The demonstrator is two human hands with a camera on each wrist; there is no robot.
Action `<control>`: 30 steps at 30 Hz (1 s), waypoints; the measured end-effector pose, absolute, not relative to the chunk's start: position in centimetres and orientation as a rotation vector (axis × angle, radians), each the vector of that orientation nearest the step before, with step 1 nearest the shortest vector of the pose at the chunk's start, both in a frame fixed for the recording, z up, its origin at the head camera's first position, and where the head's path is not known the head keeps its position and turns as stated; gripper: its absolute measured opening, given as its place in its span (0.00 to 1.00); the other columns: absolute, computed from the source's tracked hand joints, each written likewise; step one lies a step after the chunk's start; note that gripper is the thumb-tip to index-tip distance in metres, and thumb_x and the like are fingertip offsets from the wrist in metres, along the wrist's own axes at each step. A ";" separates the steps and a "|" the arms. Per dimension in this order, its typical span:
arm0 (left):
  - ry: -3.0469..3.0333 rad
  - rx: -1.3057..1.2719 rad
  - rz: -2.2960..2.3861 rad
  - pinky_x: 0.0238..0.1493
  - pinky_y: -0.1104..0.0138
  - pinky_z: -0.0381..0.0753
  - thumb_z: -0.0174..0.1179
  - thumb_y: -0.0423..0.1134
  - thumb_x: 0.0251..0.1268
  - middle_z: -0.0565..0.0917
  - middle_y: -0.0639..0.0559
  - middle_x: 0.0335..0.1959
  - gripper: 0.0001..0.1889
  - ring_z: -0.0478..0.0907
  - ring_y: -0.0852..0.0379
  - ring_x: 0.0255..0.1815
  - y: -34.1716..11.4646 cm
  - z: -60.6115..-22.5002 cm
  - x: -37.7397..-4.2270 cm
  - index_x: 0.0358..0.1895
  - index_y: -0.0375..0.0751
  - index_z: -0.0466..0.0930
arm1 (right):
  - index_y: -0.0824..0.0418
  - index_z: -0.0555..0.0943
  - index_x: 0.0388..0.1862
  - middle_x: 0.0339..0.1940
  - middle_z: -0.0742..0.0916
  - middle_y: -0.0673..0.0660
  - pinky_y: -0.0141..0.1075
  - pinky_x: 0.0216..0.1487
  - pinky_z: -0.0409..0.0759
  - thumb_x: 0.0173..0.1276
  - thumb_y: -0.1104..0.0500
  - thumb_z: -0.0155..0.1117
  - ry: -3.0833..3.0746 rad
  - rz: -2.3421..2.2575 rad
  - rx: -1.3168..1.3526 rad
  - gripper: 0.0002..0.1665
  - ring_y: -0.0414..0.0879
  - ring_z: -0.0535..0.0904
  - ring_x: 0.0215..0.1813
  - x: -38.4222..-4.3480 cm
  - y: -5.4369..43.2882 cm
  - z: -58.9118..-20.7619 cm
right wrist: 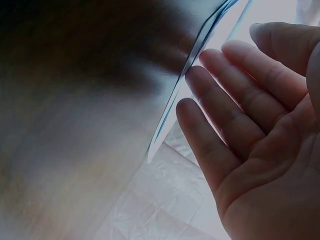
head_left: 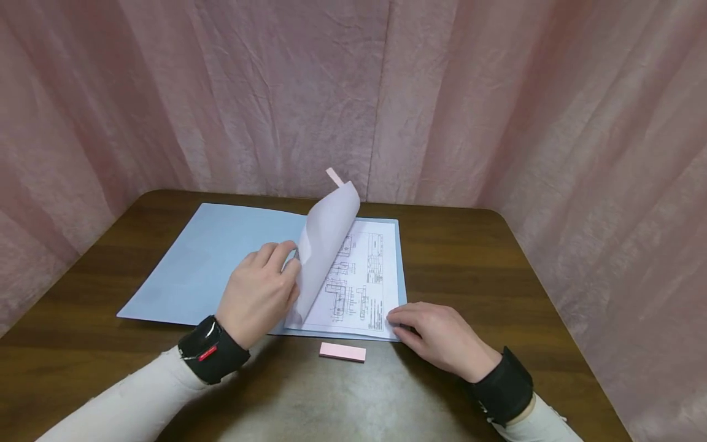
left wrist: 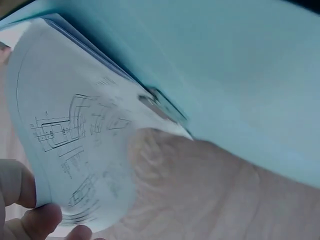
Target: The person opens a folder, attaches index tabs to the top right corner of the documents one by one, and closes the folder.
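Note:
A light blue folder lies spread on the table, with printed drawing sheets on its right side. My left hand holds the edge of a lifted sheet, which curls over toward the left. In the left wrist view, the thumb and fingertips pinch that sheet's edge beside a technical drawing. A metal clip is at the folder's fold. My right hand is at the lower right corner of the sheets. Its fingers are extended and loose in the right wrist view.
A narrow pink sticky strip juts from the top of the lifted sheet. Near the folder's front edge, a pink sticky-note pad lies on the brown wooden table. Pink curtains hang behind and at the sides.

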State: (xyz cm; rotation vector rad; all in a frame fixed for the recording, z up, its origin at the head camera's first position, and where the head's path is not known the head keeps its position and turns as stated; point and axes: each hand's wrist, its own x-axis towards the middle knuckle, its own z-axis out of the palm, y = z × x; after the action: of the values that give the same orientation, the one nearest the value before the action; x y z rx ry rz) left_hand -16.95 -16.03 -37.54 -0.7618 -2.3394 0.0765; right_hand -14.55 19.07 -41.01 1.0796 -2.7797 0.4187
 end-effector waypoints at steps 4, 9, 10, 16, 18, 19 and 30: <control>-2.356 -0.720 0.205 0.62 0.43 0.83 0.78 0.35 0.58 0.82 0.30 0.67 0.14 0.80 0.31 0.64 -17.4 -37.1 -16.2 0.39 0.30 0.83 | 0.55 0.93 0.56 0.55 0.93 0.48 0.44 0.56 0.88 0.74 0.57 0.79 -2.781 0.415 1.079 0.13 0.42 0.89 0.56 -14.5 19.1 -41.0; -2.413 -0.703 0.287 0.77 0.35 0.66 0.81 0.34 0.54 0.77 0.28 0.74 0.18 0.72 0.28 0.75 -19.1 -37.2 -15.4 0.40 0.27 0.83 | 0.55 0.93 0.56 0.55 0.92 0.49 0.44 0.56 0.88 0.74 0.58 0.80 -2.783 0.406 1.075 0.14 0.43 0.89 0.56 -14.7 19.2 -40.9; -2.427 -0.698 0.286 0.79 0.33 0.62 0.81 0.34 0.54 0.77 0.27 0.75 0.18 0.71 0.27 0.76 -19.4 -37.4 -15.3 0.40 0.27 0.83 | 0.55 0.93 0.56 0.55 0.92 0.49 0.44 0.55 0.88 0.74 0.58 0.80 -2.783 0.404 1.074 0.13 0.42 0.89 0.56 -14.7 19.2 -40.9; -2.461 -0.634 0.283 0.80 0.29 0.56 0.74 0.30 0.62 0.81 0.27 0.70 0.11 0.72 0.27 0.76 -20.9 -38.5 -15.2 0.41 0.25 0.84 | 0.55 0.93 0.56 0.54 0.92 0.48 0.43 0.54 0.88 0.74 0.58 0.80 -2.791 0.420 1.065 0.13 0.42 0.88 0.53 -15.0 19.3 -40.9; -2.475 -0.627 0.280 0.79 0.29 0.58 0.71 0.30 0.64 0.82 0.27 0.68 0.10 0.73 0.27 0.74 -21.1 -38.9 -15.2 0.42 0.25 0.85 | 0.55 0.93 0.56 0.53 0.92 0.48 0.43 0.54 0.89 0.74 0.57 0.80 -2.803 0.429 1.057 0.14 0.41 0.88 0.53 -15.0 19.3 -40.9; -2.489 -0.626 0.279 0.78 0.29 0.59 0.71 0.30 0.65 0.82 0.27 0.68 0.10 0.73 0.28 0.74 -21.1 -39.2 -15.3 0.44 0.25 0.85 | 0.55 0.93 0.57 0.54 0.93 0.48 0.43 0.54 0.89 0.74 0.57 0.80 -2.807 0.431 1.054 0.14 0.41 0.88 0.53 -15.0 19.4 -40.9; -2.589 -0.817 0.170 0.76 0.32 0.67 0.72 0.25 0.65 0.81 0.33 0.69 0.18 0.74 0.30 0.76 -21.0 -40.2 -16.7 0.53 0.34 0.75 | 0.55 0.93 0.57 0.54 0.93 0.49 0.43 0.54 0.89 0.73 0.57 0.80 -2.828 0.425 1.046 0.15 0.42 0.88 0.52 -15.0 19.2 -40.8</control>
State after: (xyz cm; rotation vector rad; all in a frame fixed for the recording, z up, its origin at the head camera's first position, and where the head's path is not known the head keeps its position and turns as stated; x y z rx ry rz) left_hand -16.74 -21.00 -40.16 -0.8169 -2.5892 0.1702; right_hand -15.00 19.20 -40.77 1.0463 -2.8278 0.4253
